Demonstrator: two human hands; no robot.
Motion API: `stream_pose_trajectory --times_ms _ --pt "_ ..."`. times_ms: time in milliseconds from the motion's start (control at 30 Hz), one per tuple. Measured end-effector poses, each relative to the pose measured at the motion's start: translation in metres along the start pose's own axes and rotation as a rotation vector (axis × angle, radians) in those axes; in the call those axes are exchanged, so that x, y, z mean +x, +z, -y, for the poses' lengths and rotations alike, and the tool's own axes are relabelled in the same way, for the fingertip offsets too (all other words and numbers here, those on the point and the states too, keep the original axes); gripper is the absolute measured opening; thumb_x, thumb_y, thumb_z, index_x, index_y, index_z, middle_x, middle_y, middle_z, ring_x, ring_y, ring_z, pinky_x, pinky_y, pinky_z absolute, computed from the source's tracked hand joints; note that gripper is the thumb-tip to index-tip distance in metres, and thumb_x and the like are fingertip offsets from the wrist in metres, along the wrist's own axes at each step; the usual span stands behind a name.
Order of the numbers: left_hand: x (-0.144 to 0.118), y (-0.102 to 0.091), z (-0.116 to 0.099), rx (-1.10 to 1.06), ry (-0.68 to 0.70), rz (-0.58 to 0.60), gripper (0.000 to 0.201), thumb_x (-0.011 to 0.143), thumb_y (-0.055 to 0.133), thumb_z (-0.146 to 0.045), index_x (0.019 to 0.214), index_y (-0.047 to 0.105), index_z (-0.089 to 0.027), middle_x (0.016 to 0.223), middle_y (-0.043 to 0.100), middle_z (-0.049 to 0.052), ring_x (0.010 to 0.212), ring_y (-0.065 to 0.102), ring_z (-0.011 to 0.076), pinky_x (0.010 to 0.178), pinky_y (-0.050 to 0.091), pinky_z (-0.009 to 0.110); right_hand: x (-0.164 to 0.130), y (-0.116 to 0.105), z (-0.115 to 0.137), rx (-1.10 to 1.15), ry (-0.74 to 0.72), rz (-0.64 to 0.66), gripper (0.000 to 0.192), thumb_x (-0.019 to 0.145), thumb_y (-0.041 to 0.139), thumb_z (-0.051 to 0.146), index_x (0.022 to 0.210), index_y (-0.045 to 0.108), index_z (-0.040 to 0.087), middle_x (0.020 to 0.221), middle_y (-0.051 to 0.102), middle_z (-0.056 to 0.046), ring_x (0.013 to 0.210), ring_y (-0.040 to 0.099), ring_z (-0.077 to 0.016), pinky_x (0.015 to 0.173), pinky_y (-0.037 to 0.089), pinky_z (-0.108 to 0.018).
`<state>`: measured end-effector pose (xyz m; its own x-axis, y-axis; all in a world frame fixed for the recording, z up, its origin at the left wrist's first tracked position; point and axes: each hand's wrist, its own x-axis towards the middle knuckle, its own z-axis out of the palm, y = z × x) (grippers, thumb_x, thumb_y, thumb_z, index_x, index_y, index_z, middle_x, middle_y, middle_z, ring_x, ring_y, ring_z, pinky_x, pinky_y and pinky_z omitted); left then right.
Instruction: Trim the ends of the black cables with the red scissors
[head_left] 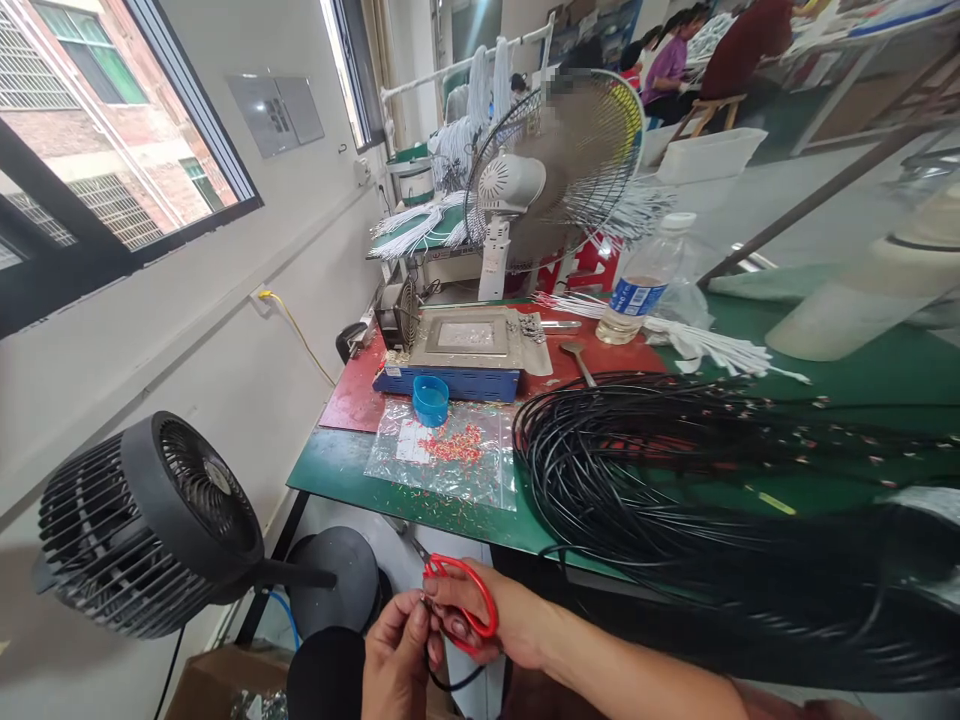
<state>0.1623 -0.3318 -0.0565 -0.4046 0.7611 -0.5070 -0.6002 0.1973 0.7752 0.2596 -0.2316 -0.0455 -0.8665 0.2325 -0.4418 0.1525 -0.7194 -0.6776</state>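
Just off the near edge of the green surface [326,468], through the head camera, I see the left hand [396,640], its grip pinching a black cable [452,688] close to its tip. The right hand [506,605] has its grip wrapped round red-handled scissors [491,600], blades pointing toward the surface. Beyond, a blue cup [430,402] and red bits [455,444] sit on a plastic bag [496,472], left of a heap of black cables [592,450].

Bright daylight shows at the window [124,120]; edges stretch, right side apparently blurred.
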Motion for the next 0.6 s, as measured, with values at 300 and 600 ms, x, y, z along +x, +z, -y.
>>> stream_pose_trajectory --times_ms 300,600 --pt "0.0035 -0.0075 0.0043 -0.023 -0.012 0.109 0.012 0.064 0.064 -0.027 0.067 0.064 -0.016 0.061 0.059 -0.001 0.047 0.045 0.0011 0.047 0.031 0.017 0.0001 0.0047 0.0067 0.079 0.066 -0.072 0.031 0.064 0.061 0.039 0.055 0.048 0.013 0.036 0.041 0.007 0.029 0.031 -0.0013 0.030 0.016 -0.014" --pt "0.0064 -0.0035 0.0055 -0.089 -0.034 0.034 0.012 0.065 0.063 -0.026 0.070 0.064 -0.015 0.060 0.058 0.000 0.054 0.049 0.0029 0.050 0.034 0.015 0.0013 0.0016 0.0002 -0.049 -0.084 -0.056 0.041 0.060 0.065 0.052 0.059 0.052 0.012 0.040 0.040 0.006 0.031 0.029 -0.0028 0.029 0.015 -0.016"
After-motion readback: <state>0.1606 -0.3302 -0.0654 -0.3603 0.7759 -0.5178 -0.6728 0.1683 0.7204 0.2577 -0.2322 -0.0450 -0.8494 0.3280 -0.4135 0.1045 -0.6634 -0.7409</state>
